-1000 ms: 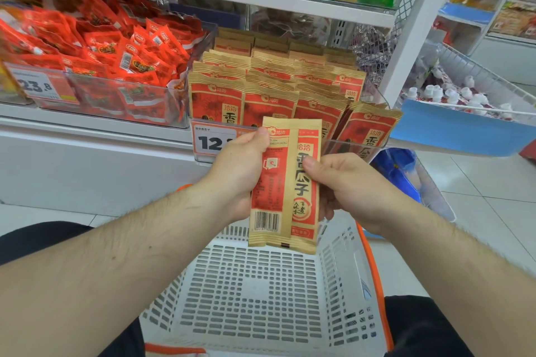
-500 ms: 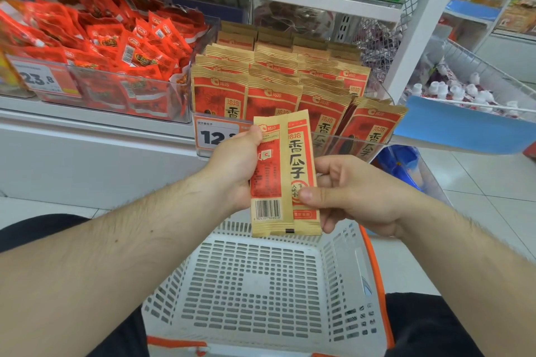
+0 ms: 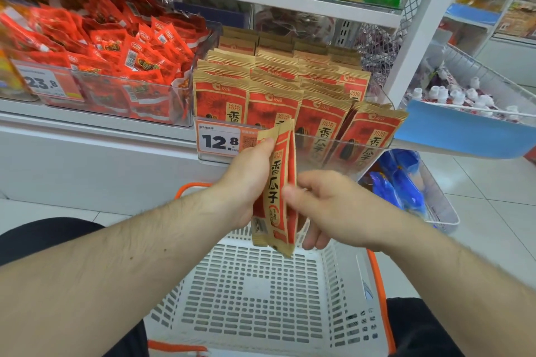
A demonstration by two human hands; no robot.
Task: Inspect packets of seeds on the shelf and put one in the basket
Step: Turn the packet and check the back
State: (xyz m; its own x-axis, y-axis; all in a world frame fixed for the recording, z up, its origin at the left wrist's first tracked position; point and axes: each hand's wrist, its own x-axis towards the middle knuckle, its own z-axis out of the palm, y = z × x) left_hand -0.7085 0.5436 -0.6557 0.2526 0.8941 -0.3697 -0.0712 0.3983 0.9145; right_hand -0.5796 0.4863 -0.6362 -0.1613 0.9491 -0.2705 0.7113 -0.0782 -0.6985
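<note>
The white basket [image 3: 261, 293] lies open-topped below the hands; packed seed packets [image 3: 275, 95] fill the clear bin [image 3: 377, 151] ahead.

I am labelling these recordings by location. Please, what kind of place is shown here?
Most likely a small shop or supermarket aisle: a price tag reading 12.8 on a clear bin of seed packets, shelves of packaged snacks, and a white shopping basket below the hands.

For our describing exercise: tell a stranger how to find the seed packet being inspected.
Start at the white perforated plastic basket below the shelf. Just above it, the left hand grips a red-and-tan paper seed packet. Unlike the identical shelf packets standing in their clear bin, it is outside, turned nearly edge-on.
</note>
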